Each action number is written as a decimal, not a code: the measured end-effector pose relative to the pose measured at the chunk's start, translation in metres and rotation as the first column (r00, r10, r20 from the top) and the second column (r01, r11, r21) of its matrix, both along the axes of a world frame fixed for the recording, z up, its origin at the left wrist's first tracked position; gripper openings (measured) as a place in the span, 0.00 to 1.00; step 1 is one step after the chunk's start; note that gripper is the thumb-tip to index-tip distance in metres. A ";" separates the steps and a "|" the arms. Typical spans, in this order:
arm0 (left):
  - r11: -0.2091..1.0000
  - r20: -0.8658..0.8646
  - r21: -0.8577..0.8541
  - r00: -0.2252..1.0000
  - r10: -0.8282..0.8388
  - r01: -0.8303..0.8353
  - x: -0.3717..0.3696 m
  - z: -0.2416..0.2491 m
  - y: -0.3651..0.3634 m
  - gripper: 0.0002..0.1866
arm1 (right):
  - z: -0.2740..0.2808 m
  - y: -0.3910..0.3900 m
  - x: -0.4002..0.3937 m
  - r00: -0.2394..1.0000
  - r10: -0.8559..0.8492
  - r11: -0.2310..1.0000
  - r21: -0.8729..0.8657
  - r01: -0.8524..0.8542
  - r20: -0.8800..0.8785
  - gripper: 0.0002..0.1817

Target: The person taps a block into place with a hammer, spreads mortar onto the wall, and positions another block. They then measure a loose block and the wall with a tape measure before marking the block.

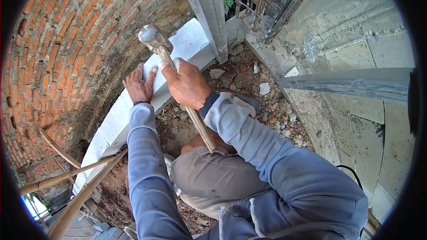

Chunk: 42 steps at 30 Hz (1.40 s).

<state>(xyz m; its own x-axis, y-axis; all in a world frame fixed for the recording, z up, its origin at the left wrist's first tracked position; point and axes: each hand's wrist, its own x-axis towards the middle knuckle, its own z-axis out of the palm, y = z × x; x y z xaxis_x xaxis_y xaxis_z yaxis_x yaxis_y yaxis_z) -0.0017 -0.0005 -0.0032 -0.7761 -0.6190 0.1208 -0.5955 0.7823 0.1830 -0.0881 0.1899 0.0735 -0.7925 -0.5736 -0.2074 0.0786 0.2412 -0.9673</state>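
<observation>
My right hand (189, 84) is wrapped round the wooden handle of a hammer (155, 40). The hammer's worn metal head is raised up and to the left, and its handle end reaches down toward my thigh. Against the top of a pale block (189, 38), my left hand (140, 85) lies with its fingers apart, just left of the hammer. That block belongs to a low row of white blocks (111, 126) along the foot of the brick wall. A grey channel-shaped post (207, 13) stands at the row's far end.
An old brick wall (66, 49) rises on the left. Rubble and soil (249, 75) lie between the blocks and a grey block wall (356, 115). A second grey post (351, 84) juts in from the right. Rusty rebar (262, 0) stands at the back; bamboo poles (84, 195) cross lower left.
</observation>
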 end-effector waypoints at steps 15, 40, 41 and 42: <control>1.000 0.030 -0.003 0.999 0.024 -0.024 -0.001 0.008 0.007 0.38 | -0.036 0.062 -0.009 0.952 0.224 0.974 0.062 -0.216 -0.210 0.26; 0.974 -0.003 -0.177 0.990 0.141 -0.140 0.005 -0.017 0.007 0.41 | -0.095 0.072 -0.147 0.979 -0.060 0.998 0.037 0.054 0.196 0.17; 0.975 -0.019 -0.184 0.992 0.126 -0.128 0.006 -0.017 0.007 0.41 | -0.093 0.072 -0.153 0.989 -0.003 0.992 0.128 -0.016 0.151 0.16; 0.976 -0.025 -0.175 0.991 0.131 -0.134 0.005 -0.018 0.007 0.41 | -0.087 0.069 -0.153 0.990 0.000 0.990 0.137 -0.020 0.144 0.16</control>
<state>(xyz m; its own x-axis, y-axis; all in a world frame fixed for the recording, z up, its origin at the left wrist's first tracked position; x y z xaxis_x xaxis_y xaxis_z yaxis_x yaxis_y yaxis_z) 0.0031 0.0063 -0.0210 -0.6863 -0.6844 0.2462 -0.6944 0.7172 0.0581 -0.2415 0.2592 -0.0130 -0.7432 -0.5396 -0.3957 0.2107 0.3725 -0.9038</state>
